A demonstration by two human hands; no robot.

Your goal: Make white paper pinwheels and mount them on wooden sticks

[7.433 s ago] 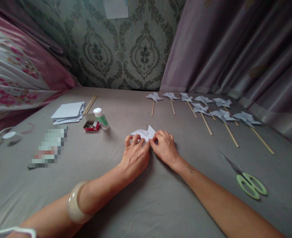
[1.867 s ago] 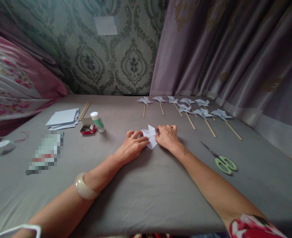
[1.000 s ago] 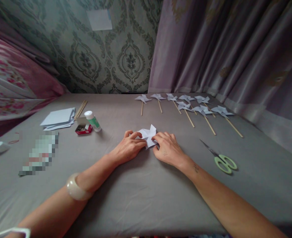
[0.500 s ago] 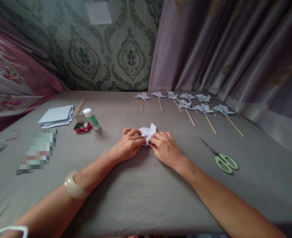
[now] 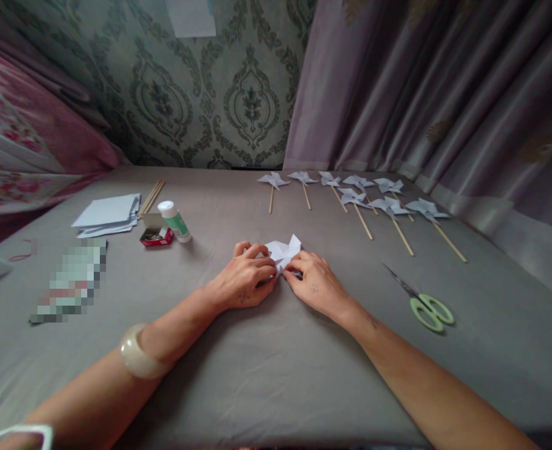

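Note:
A folded white paper pinwheel (image 5: pixel 285 250) lies on the grey cloth (image 5: pixel 266 362) in the middle. My left hand (image 5: pixel 245 278) presses on its left side with curled fingers. From the right, my right hand (image 5: pixel 316 281) pinches the paper's near edge with thumb and fingertips. The two hands touch each other over the paper and hide its near half.
Several finished paper pinwheels on sticks (image 5: pixel 355 197) lie at the back right. Green-handled scissors (image 5: pixel 423 306) rest to the right. At the left are a paper stack (image 5: pixel 109 212), wooden sticks (image 5: pixel 151 197), a glue bottle (image 5: pixel 175 220) and a small red box (image 5: pixel 156 236).
Both hands stayed on the paper and worked its folds. In the last half second they shifted slightly; the paper's far points stayed raised.

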